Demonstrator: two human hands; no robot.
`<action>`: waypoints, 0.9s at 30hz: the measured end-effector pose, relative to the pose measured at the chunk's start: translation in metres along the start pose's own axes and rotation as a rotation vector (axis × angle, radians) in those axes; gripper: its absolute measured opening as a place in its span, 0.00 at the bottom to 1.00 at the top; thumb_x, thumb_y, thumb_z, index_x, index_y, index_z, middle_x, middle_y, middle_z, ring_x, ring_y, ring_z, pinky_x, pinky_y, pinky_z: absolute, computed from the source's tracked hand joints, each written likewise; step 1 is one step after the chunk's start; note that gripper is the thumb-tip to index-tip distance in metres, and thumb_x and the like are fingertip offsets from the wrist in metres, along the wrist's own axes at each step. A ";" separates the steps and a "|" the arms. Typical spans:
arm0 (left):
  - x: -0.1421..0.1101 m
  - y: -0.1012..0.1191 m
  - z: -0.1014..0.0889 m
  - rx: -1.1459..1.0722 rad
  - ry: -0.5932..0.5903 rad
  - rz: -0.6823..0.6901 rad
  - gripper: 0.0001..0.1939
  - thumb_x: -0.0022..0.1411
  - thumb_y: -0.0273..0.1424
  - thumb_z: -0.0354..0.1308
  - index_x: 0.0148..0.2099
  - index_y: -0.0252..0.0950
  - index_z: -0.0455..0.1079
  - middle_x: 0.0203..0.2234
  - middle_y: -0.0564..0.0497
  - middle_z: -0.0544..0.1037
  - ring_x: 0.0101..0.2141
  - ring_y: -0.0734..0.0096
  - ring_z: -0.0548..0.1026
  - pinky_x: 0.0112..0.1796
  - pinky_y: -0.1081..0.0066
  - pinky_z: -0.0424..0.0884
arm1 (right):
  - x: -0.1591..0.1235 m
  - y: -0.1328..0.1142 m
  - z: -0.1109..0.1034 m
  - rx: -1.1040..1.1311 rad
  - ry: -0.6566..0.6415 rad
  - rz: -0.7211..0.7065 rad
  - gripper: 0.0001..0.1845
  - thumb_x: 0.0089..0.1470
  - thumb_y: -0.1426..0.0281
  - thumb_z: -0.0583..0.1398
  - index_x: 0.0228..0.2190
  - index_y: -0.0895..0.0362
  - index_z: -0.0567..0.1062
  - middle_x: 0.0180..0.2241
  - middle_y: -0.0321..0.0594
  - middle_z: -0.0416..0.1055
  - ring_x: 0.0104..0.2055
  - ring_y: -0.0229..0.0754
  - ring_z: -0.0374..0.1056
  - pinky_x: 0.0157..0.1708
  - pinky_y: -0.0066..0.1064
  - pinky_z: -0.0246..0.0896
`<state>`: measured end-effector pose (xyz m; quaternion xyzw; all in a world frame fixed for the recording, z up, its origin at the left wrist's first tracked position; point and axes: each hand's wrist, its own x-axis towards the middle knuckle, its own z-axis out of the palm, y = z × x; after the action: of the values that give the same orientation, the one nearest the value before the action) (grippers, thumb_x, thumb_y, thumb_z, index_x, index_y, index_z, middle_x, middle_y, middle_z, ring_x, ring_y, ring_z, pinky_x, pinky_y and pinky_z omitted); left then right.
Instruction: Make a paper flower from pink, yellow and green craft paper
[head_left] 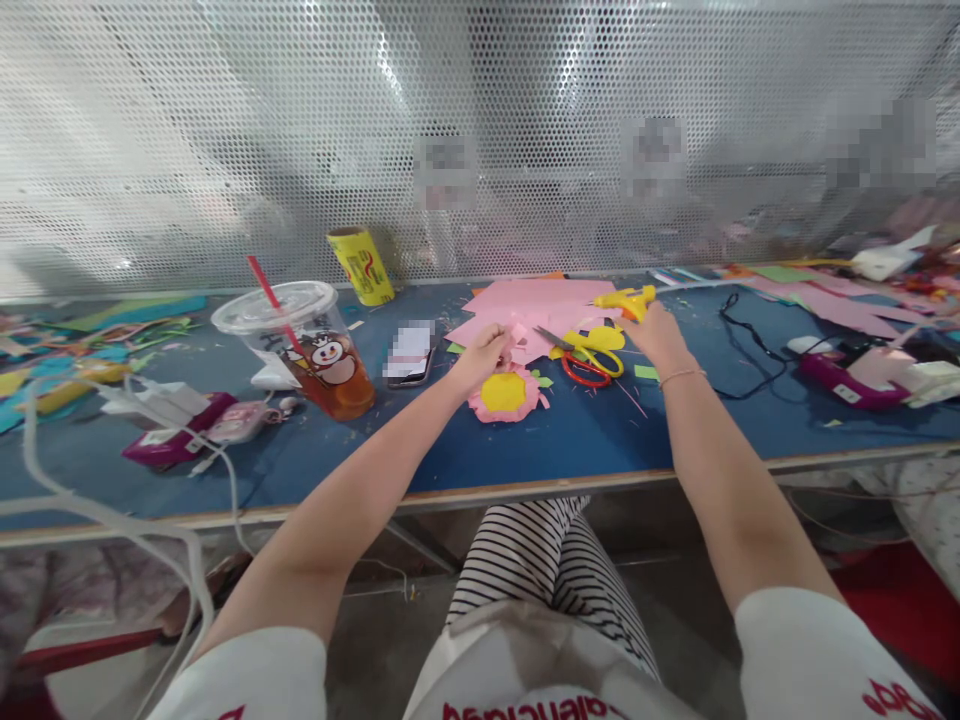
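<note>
The pink paper flower [505, 395] lies nearest, face up, apparently to keep its yellow middle exposed. Right of the flower, scissors [570, 352] rest handles nearward, seemingly for easy reach. Just beyond the flower, the left hand [486, 357] pinches a small pink piece [519, 332]; farther right, the right hand [652, 333] grips a yellow glue gun [628, 301], probably for control.

- On my left, a lidded plastic cup [319, 350] of brown drink [354, 398] with a red straw [262, 282]
- Right of it, a phone [411, 354]
- Behind them, a yellow cylinder [362, 266], perhaps a can
- Facing me, a perforated metal screen [517, 110]
</note>
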<state>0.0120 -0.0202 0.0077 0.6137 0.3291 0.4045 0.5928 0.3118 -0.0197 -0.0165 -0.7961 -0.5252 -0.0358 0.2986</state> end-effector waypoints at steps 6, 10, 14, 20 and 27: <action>0.004 -0.007 -0.002 0.015 -0.011 0.045 0.09 0.62 0.34 0.49 0.31 0.35 0.57 0.16 0.59 0.60 0.16 0.83 0.59 0.18 0.80 0.52 | 0.004 0.020 0.001 -0.130 -0.051 0.135 0.20 0.44 0.64 0.62 0.37 0.66 0.72 0.46 0.67 0.64 0.51 0.64 0.59 0.43 0.50 0.56; 0.008 -0.015 -0.002 0.017 -0.012 0.120 0.12 0.61 0.36 0.50 0.30 0.36 0.54 0.18 0.59 0.59 0.17 0.84 0.60 0.18 0.80 0.53 | -0.021 -0.032 -0.003 0.156 -0.013 -0.181 0.15 0.48 0.62 0.58 0.33 0.61 0.71 0.40 0.55 0.68 0.45 0.52 0.63 0.43 0.44 0.58; 0.009 -0.019 0.000 0.018 0.006 0.151 0.12 0.61 0.36 0.50 0.30 0.36 0.54 0.19 0.59 0.59 0.18 0.84 0.61 0.18 0.82 0.52 | -0.059 -0.093 0.006 0.677 -0.318 -0.425 0.15 0.48 0.57 0.57 0.28 0.57 0.68 0.28 0.39 0.69 0.31 0.40 0.65 0.35 0.34 0.60; 0.009 -0.021 0.006 0.052 0.009 0.100 0.10 0.58 0.37 0.53 0.31 0.36 0.60 0.19 0.57 0.63 0.20 0.80 0.67 0.18 0.81 0.57 | -0.089 -0.121 0.027 0.919 -0.228 -0.400 0.13 0.48 0.59 0.58 0.26 0.55 0.64 0.25 0.34 0.66 0.28 0.38 0.63 0.31 0.32 0.60; 0.007 -0.016 0.007 0.063 0.031 0.131 0.09 0.61 0.30 0.46 0.39 0.34 0.66 0.29 0.51 0.72 0.27 0.75 0.74 0.26 0.76 0.68 | -0.084 -0.119 0.026 1.045 -0.202 -0.340 0.13 0.47 0.57 0.58 0.26 0.54 0.64 0.27 0.36 0.67 0.31 0.40 0.65 0.33 0.33 0.62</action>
<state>0.0227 -0.0156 -0.0072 0.6458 0.3100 0.4414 0.5404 0.1657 -0.0428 -0.0171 -0.4457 -0.6201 0.2581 0.5918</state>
